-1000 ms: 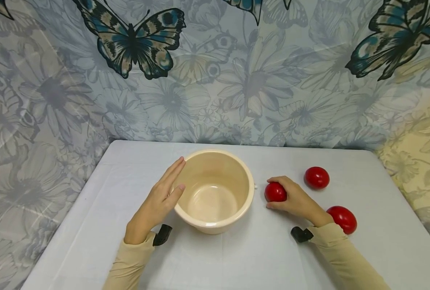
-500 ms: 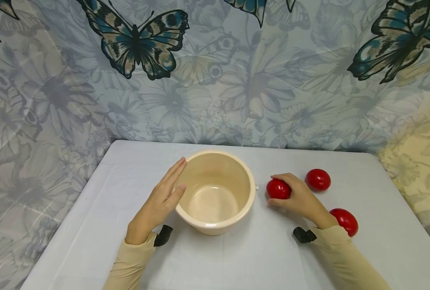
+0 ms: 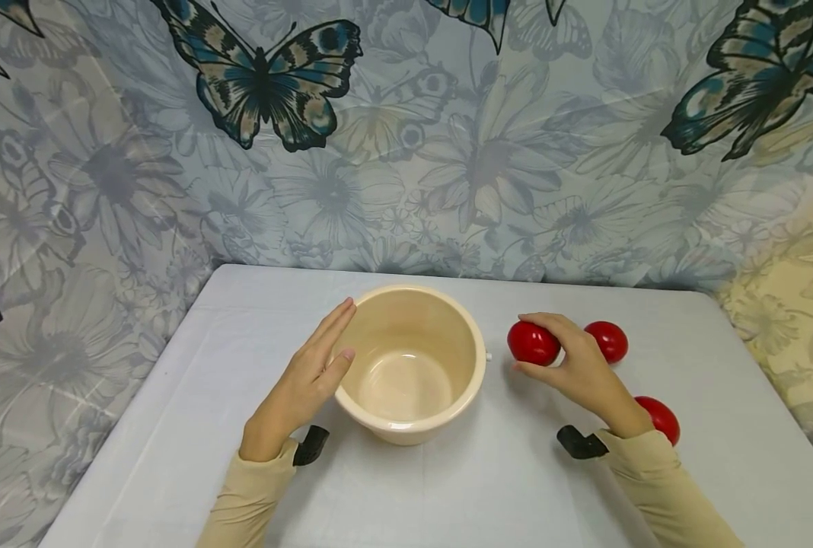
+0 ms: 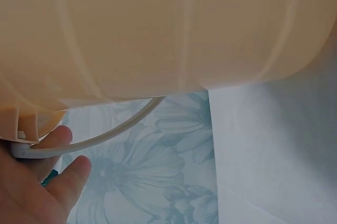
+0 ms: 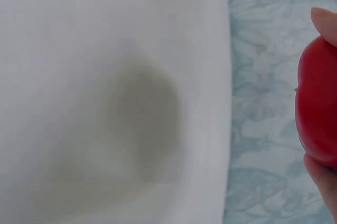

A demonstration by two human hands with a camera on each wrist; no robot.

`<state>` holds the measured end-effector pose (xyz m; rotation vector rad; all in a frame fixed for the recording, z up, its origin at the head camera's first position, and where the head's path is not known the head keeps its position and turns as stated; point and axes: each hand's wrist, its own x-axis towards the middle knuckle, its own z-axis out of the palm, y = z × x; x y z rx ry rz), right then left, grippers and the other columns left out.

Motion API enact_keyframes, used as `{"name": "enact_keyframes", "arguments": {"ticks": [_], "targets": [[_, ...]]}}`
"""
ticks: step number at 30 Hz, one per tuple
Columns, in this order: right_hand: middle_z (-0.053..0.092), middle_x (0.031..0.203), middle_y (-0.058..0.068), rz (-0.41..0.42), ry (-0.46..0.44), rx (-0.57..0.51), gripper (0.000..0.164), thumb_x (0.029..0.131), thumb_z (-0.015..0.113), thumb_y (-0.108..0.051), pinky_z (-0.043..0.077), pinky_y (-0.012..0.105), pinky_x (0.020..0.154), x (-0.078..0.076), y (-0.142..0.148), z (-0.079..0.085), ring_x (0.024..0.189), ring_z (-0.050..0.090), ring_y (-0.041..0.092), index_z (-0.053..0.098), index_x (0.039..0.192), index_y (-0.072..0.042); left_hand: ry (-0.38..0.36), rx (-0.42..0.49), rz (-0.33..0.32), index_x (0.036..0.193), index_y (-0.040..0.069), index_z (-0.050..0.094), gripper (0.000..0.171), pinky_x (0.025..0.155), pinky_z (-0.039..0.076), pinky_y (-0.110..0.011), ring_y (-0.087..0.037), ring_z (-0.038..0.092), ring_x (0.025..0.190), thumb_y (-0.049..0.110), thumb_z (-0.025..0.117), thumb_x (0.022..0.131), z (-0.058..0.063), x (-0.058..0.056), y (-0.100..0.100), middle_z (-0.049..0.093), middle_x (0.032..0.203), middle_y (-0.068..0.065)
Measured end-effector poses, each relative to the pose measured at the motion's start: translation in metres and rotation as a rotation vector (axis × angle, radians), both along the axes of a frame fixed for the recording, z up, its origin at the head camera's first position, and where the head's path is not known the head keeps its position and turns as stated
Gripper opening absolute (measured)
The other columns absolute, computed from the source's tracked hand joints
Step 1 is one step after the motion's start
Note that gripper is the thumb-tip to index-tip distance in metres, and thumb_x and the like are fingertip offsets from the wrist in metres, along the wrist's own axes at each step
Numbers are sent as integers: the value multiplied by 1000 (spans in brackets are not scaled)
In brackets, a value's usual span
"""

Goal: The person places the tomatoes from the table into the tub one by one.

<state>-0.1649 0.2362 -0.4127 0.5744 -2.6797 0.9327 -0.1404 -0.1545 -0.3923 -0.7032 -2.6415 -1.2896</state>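
A cream bucket (image 3: 406,425) stands on the table with its mouth up and nothing inside. My left hand (image 3: 302,382) rests against its left rim, fingers extended. In the left wrist view, the fingers lie beside the bucket's white handle (image 4: 113,132). To the right of the bucket, my right hand (image 3: 585,373) grips a red tomato (image 3: 533,343) between thumb and fingers, raised above the table. The right wrist view shows this tomato (image 5: 318,103) at its right edge, partly cut off.
Two more red tomatoes lie on the white table (image 3: 489,487): one tomato (image 3: 610,342) behind the right hand, the other tomato (image 3: 661,421) partly hidden by the right forearm. A patterned butterfly cloth (image 3: 406,190) hangs behind the table's far edge.
My right hand has lifted the tomato off the table and shifted slightly right and away from me. The left hand stays on the bucket's rim. The view has shifted a little.
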Motion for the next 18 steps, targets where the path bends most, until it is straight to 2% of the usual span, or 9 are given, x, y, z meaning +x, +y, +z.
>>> {"name": "enact_keyframes", "arguments": {"ticks": [3,4,7,9,11,13,18], "targets": [[62,130,15,-4,23,-16,71,70,90,-17,60,52,82,2,-3,7,114,61,32,59,132,-7,1,0,0,158,15,26,58,124,22,-47,-17,21,153,19,46,104,0,0,0,20,165,4],[63,130,14,-5,25,-23,71,70,91,-18,61,48,82,3,-4,10,113,61,31,59,133,-8,2,1,1,158,15,26,58,124,22,-47,-17,21,153,19,46,104,0,0,0,20,165,5],[63,130,10,0,27,-47,72,69,91,-19,60,29,82,6,-6,19,111,62,25,59,133,-9,1,2,0,158,16,26,58,124,22,-47,-17,21,153,20,46,104,0,1,0,20,165,5],[63,130,8,7,32,-61,73,69,92,-17,54,16,83,7,-8,24,112,61,22,59,134,-11,4,3,2,158,16,26,58,124,22,-47,-17,22,153,19,46,103,0,1,0,21,165,5],[63,131,7,21,45,-70,74,68,92,-16,49,7,84,9,-10,29,112,60,19,59,134,-12,9,4,2,158,15,26,58,124,22,-47,-18,22,153,19,46,103,0,1,0,21,165,4],[63,131,6,37,65,-73,75,67,92,-14,46,4,84,9,-12,33,114,58,14,59,134,-14,14,5,2,158,14,26,58,124,23,-47,-18,22,153,17,46,103,0,1,0,22,165,3],[63,131,5,54,100,-68,76,66,93,-11,47,4,85,11,-16,43,115,54,3,60,134,-15,22,8,2,157,12,27,59,124,23,-47,-19,23,153,12,48,102,-1,0,0,23,165,2]]}}
